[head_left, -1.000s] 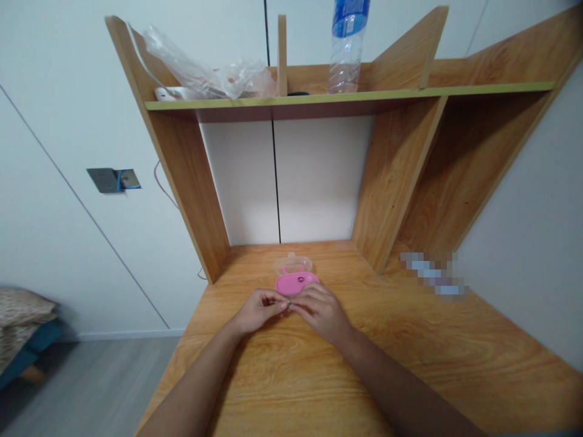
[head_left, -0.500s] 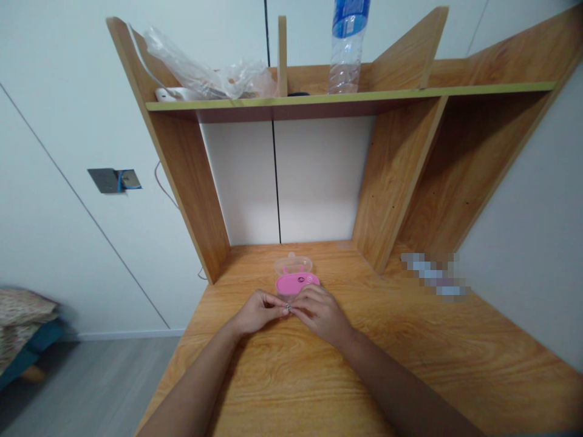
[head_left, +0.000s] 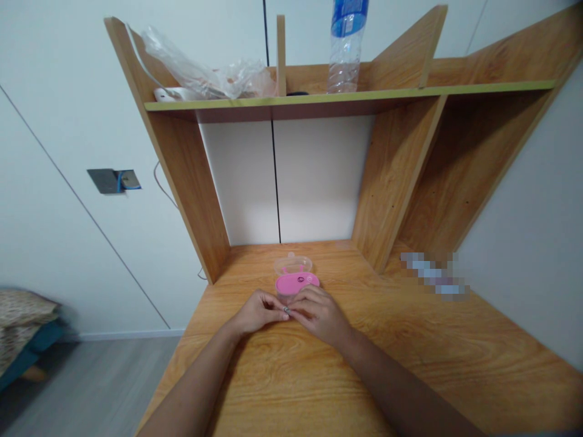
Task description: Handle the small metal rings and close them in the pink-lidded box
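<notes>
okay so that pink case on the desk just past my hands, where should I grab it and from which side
Probably across its two long sides, coming down from above. The pink case lies flat and oval on the desk with its clear lid swung open toward the back, so the back edge is blocked. Both hands, left hand and right hand, pinch a tiny metal piece just before it.

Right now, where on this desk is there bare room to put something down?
The desk is bare to the right of the right hand and in front of both forearms. The back strip behind the pink box is free too. It is crowded where the left hand meets the right around a tiny object.
</notes>
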Demonstrator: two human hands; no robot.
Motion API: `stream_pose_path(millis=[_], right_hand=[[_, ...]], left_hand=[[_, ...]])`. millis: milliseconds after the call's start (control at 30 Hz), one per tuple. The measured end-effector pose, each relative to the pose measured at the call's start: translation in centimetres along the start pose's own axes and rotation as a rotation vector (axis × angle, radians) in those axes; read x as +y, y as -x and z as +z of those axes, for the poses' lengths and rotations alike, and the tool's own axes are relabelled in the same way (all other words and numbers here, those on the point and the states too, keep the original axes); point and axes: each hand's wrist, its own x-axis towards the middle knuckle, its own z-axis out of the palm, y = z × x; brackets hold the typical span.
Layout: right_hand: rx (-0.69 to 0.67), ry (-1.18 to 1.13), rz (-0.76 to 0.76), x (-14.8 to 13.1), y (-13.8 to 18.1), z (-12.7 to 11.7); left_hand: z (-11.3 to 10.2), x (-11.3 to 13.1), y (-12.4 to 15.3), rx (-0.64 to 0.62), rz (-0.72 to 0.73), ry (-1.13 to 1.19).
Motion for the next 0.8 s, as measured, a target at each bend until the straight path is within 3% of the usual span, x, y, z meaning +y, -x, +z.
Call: stream_pose_path(millis=[800], right_hand=[[0.056,-0.034,0.009,-0.02,-0.12,-0.16]], left_hand=[[-0.07,0.09,0.01,-0.03,0.022,-0.052]])
